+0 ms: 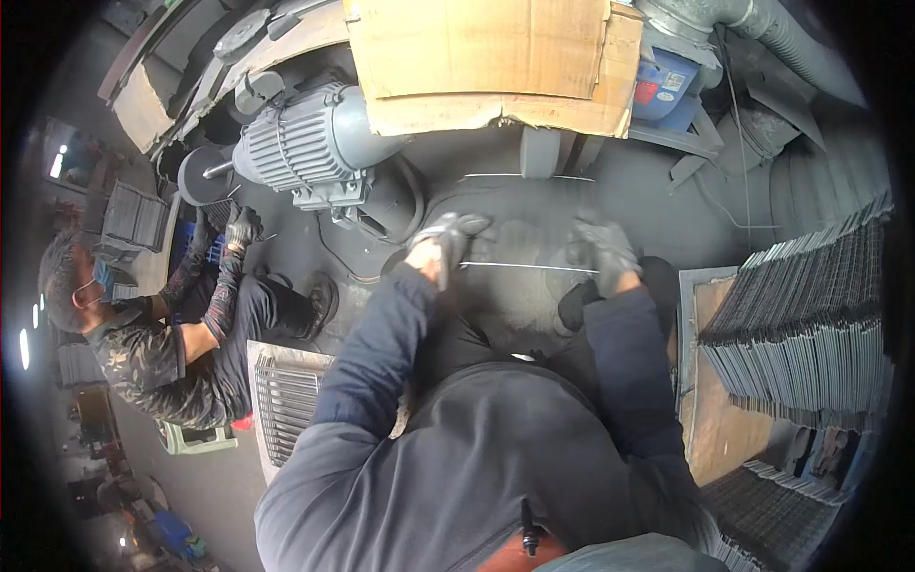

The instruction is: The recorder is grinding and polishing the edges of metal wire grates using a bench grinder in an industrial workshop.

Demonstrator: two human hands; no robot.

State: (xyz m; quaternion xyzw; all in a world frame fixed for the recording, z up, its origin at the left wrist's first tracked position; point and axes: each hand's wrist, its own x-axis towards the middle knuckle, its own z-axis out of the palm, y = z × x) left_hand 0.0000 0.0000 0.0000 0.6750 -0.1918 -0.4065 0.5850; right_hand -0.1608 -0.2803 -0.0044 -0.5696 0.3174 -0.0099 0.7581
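Note:
In front of me, both my hands wear grey gloves. My left hand [446, 240] is closed at the left end of a thin metal piece [529, 266], and my right hand [607, 250] at its right end. The piece shows as a bright straight line between them; its full shape is blurred. A second bright line [496, 175] runs parallel to it farther away, in front of a grey post [540, 153]; I cannot tell whether the two belong together. My right fingers are smeared by motion.
A grey electric motor [295, 143] with a wheel stands ahead left, beside cardboard [486, 48]. Stacked dark metal grates [801, 315] rise at my right; more grates [286, 400] lie at my left. A seated co-worker [162, 334] holds a dark grate by the wheel [198, 176].

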